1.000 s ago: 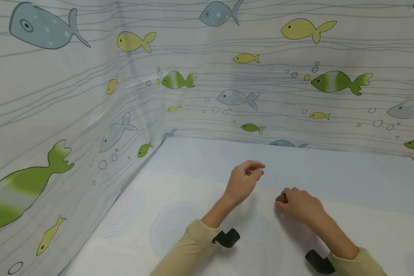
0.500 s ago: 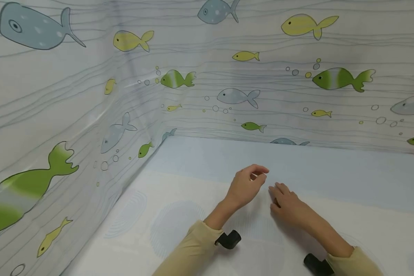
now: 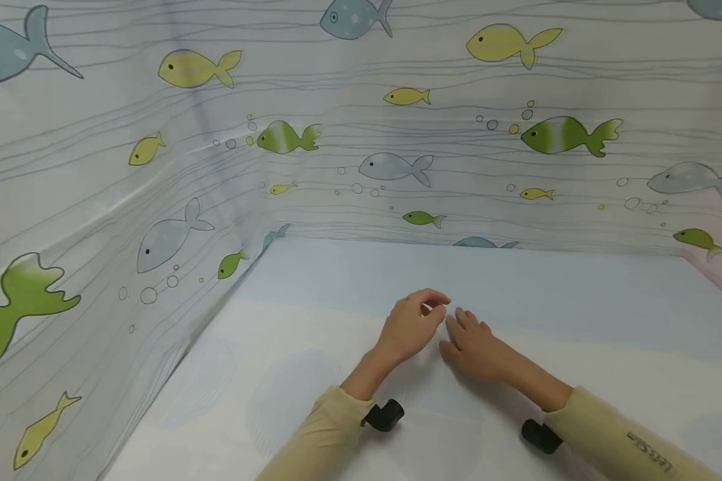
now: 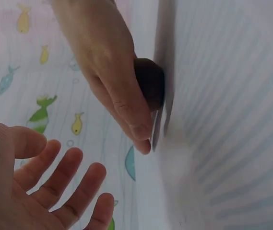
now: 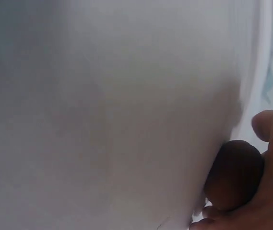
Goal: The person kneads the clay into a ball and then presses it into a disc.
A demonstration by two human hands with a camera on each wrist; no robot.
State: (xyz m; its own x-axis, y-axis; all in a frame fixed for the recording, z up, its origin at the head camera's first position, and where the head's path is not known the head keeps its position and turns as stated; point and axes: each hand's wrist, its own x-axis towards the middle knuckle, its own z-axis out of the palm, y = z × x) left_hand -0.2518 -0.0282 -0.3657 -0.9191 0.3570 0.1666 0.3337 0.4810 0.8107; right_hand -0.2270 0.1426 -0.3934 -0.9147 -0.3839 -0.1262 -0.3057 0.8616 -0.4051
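Your right hand (image 3: 472,344) lies flat on the pale mat (image 3: 577,307), fingers straight and together, pressing a small dark round object (image 4: 149,86) under the palm against the mat. Your left hand (image 3: 410,324) hovers just left of that object, fingers relaxed and apart, holding nothing. Keep the palm low and the pressure even, so the object seems less likely to slip out sideways; keep the left hand near as a stop.
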